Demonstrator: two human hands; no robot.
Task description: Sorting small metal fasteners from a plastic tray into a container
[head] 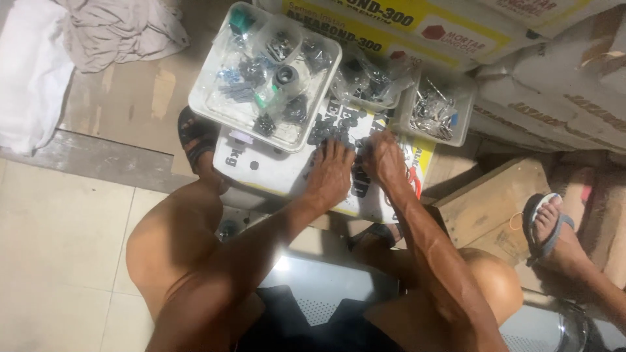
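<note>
Head view, person squatting, both bare arms reaching forward to 12 o'clock. Left hand lies palm down on a white printed box, fingers spread and pointing at a pile of small dark parts on the box top; fingertips touch or nearly touch the pile, nothing clearly gripped. Right hand just beside the left, at its 3 o'clock, fingers curled down into the same dark parts; whether it pinches one, can't tell, too small and dark.

Dark parts sit at the centre of the box top, right at the 12 o'clock edge of both hands.

At 11 o'clock of the hands: clear plastic divided tray, tilted, resting partly on the box, compartments filled with small hardware in grey, black and blue plus a green bit. At 12 o'clock: a smaller clear container with bagged metal pieces. At 1 o'clock: another clear container holding shiny screws or similar. Behind these, at 12 to 2 o'clock, stacked sacks with yellow and white printed faces.

Person's left foot in a dark sandal at 9 o'clock of the box, touching its edge. Wooden crate at 4 o'clock of the hands. Another person's foot in a flip-flop at far 4 o'clock, well apart. Crumpled cloth at 10 o'clock, top left, on the floor. Pale tiled floor at 8 o'clock.
</note>
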